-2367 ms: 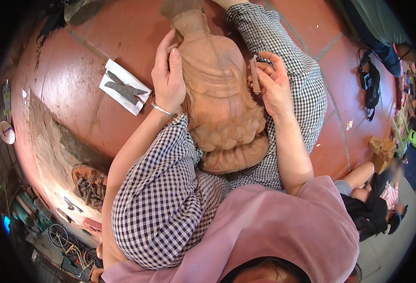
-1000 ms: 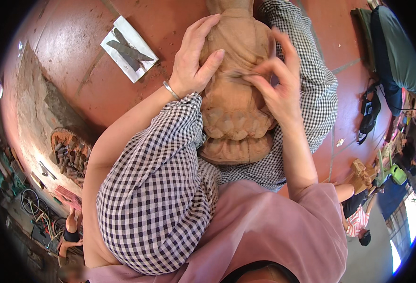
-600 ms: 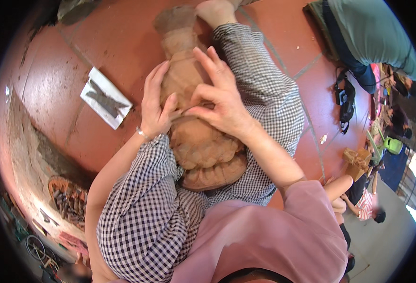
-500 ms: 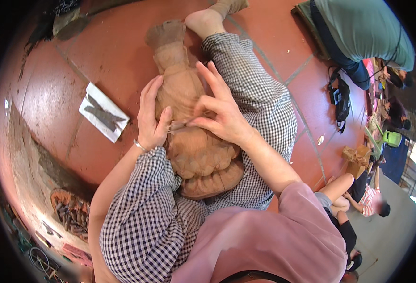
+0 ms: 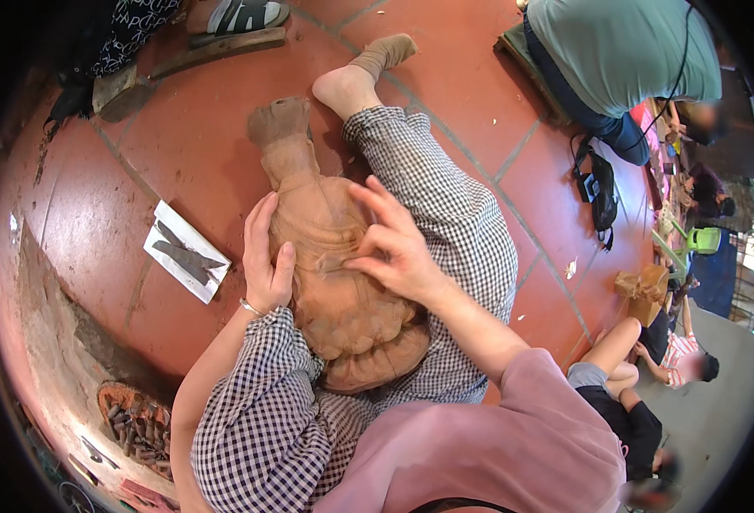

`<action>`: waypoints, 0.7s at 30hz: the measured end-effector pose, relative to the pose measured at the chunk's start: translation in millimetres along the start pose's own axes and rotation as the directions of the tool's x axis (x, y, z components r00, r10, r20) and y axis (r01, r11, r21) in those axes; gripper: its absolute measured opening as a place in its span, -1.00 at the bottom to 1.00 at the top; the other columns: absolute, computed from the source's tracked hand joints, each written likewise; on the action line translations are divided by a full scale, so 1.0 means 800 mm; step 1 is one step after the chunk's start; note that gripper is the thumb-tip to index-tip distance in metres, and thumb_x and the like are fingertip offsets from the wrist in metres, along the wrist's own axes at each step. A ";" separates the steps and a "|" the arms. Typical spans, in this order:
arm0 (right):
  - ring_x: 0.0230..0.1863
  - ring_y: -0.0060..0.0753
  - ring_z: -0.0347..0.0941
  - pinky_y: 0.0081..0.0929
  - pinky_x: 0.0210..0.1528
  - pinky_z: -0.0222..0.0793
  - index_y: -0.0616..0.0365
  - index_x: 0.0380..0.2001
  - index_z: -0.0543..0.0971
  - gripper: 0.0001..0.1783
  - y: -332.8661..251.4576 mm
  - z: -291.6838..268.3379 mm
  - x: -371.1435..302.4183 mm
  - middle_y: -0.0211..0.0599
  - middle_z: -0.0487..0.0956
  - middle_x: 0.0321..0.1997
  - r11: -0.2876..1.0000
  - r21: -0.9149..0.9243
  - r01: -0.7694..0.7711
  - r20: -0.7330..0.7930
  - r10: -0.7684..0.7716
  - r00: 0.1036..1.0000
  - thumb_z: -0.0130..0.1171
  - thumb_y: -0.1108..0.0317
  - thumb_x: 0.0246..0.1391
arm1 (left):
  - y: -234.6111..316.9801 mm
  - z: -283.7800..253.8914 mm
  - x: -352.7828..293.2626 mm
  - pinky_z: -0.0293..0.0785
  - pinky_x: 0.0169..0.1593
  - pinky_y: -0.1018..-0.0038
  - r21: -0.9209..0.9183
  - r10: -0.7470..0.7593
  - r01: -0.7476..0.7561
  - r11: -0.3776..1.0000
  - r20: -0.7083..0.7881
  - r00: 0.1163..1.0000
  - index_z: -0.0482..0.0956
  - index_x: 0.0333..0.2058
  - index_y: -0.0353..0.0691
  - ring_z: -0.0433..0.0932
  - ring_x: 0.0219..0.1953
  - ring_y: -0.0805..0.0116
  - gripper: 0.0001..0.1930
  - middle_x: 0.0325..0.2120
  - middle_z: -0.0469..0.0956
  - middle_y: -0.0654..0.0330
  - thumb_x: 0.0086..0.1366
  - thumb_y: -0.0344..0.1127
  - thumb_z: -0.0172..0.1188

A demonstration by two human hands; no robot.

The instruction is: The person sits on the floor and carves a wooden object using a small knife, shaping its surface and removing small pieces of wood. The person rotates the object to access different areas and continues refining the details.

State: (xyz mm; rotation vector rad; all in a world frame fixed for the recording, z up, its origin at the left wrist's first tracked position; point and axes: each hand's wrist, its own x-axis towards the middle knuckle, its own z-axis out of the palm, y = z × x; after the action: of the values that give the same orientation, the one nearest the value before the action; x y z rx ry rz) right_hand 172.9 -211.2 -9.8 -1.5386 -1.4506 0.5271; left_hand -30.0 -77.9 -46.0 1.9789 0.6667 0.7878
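Note:
A brown clay figure (image 5: 342, 316) lies between my knees in chequered trousers (image 5: 454, 222), its narrow end pointing away from me. My left hand (image 5: 266, 261), with a thin bracelet at the wrist, is cupped against the figure's left flank and steadies it. My right hand (image 5: 398, 256) rests on top of the figure. Its outer fingers are spread, and the thumb and forefinger pinch a thin tool (image 5: 330, 269) against the clay surface. The tool is mostly hidden by the fingers.
A white sheet with dark flat tools (image 5: 186, 262) lies on the red tiled floor (image 5: 163, 145) to my left. A round holder of tools (image 5: 133, 419) stands at lower left. A person in a teal shirt (image 5: 625, 51), a black bag (image 5: 599, 197) and another seated person (image 5: 642, 385) are on the right.
My right hand has shifted from the figure's right side to its top middle. My head has tilted, so more of the far floor and my foot show. The left hand stays on the flank.

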 end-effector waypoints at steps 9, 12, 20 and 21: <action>-0.46 -0.57 0.45 -0.59 -0.38 0.39 0.20 -0.30 0.53 -0.80 -0.025 -0.001 0.011 -0.36 0.60 -0.41 0.939 0.277 -0.206 -0.299 0.287 0.910 0.36 0.53 0.03 | 0.018 0.001 0.001 0.25 0.33 0.10 0.167 0.059 -0.039 0.985 -0.115 0.992 0.34 0.29 -0.33 0.30 0.31 -0.14 -0.41 0.31 0.25 -0.22 0.35 -0.18 0.10; -0.43 -0.67 0.42 -0.63 -0.34 0.38 0.21 -0.14 0.49 -0.81 -0.025 -0.017 0.002 -0.42 0.55 -0.41 0.841 0.386 -0.379 -0.077 0.439 0.895 0.20 0.55 0.18 | 0.025 -0.011 0.009 0.25 0.34 0.07 0.357 0.525 -0.498 0.790 0.023 0.851 0.46 0.18 -0.33 0.29 0.34 -0.10 -0.52 0.35 0.21 -0.19 0.33 -0.28 0.15; -0.22 -0.60 0.55 -0.55 -0.13 0.52 0.28 0.12 0.53 -0.57 -0.031 -0.031 0.012 -0.33 0.67 -0.15 0.620 0.682 -0.387 0.395 0.134 0.909 0.30 0.47 0.18 | 0.066 -0.014 0.026 0.61 -0.09 0.39 0.106 0.494 -0.505 0.857 0.113 0.862 0.66 -0.22 -0.17 0.70 -0.15 0.23 -0.71 -0.12 0.69 0.15 0.02 -0.48 0.40; -0.18 -0.60 0.54 -0.55 -0.11 0.51 0.27 0.10 0.56 -0.56 -0.031 -0.032 0.013 -0.33 0.66 -0.10 0.651 0.638 -0.412 0.414 0.161 0.896 0.34 0.47 0.14 | 0.066 -0.013 0.027 0.63 -0.22 0.41 0.028 0.459 -0.461 0.887 0.073 0.886 0.63 -0.28 -0.21 0.72 -0.25 0.20 -0.76 -0.20 0.71 0.11 0.03 -0.52 0.39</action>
State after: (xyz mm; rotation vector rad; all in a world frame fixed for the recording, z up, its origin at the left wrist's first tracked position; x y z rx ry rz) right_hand 182.8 -212.7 26.5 -1.0544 -1.0042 1.4236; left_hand -15.3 -82.3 10.2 2.2271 0.1684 0.9892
